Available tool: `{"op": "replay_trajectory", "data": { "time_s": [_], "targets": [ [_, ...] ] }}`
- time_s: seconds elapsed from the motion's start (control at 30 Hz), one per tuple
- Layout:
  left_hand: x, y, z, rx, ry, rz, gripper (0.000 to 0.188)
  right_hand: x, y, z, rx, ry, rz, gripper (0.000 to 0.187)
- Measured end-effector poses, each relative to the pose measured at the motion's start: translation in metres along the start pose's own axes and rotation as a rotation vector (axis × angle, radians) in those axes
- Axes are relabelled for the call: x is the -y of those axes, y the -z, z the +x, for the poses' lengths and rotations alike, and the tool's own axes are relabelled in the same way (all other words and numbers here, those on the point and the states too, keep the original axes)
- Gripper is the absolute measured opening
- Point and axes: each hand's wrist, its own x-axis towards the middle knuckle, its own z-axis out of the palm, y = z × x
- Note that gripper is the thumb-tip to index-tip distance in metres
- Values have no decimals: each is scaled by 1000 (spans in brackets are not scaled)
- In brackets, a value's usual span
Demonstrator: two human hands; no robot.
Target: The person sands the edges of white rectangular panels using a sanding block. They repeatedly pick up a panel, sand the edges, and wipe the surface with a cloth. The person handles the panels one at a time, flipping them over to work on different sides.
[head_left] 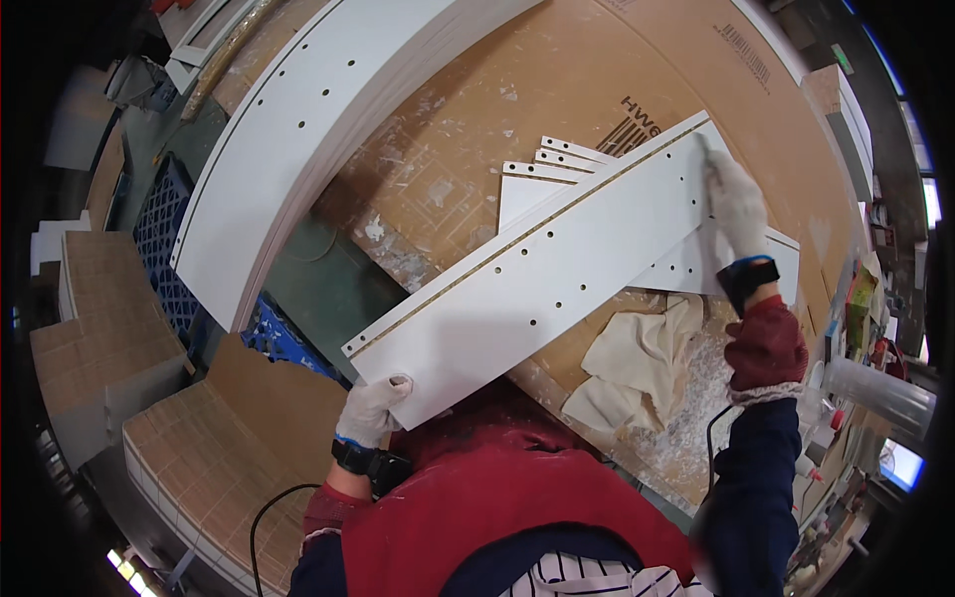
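A long white drilled panel [527,269] with a groove along its far edge lies slantwise before me. Its near left end is gripped by my left hand [372,410] in a white work glove, the thumb on the top face and the fingers hidden beneath. Close to the panel's far right end is my right hand [736,204], gloved too; its fingers are blurred, so what they hold, if anything, does not show. Several similar white panels [537,199] lie fanned out underneath. A crumpled cream cloth [637,358] rests beside the panel, nearer to me.
A tall stack of white drilled panels [288,139] stands at the left. Worn cardboard [458,129] covers the work surface. Brown-topped stacks [119,328] and a blue plastic pallet [174,244] are at the far left. A clear cylinder [880,396] and bottles line the right side.
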Motion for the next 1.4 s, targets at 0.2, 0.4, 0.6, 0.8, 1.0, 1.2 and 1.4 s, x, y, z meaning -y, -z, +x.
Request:
{"op": "replay_trajectory", "data": {
  "time_s": [0.2, 0.4, 0.6, 0.8, 1.0, 1.2, 1.4],
  "targets": [
    [-3, -19, -1, -71, -90, 47, 51, -15, 13, 11, -51, -95, 7, 18],
    [1, -9, 7, 27, -127, 8, 55, 156, -11, -42, 239, 320, -33, 26],
    [7, -10, 12, 45, -159, -23, 52, 272, -20, -120, 155, 952, 341, 17],
    [1, 3, 7, 86, -37, 181, 55, 211, -28, -109, 104, 579, 393, 24],
    [5, -8, 12, 151, -133, 51, 61, 198, -14, -108, 130, 530, -50, 30],
    [7, -1, 14, 156, -152, 114, 55, 233, 14, -157, 598, 677, 819, 23],
    [-1, -26, -11, 80, -340, 173, 53, 175, 68, -174, 646, -241, 1110, 22]
  ]
}}
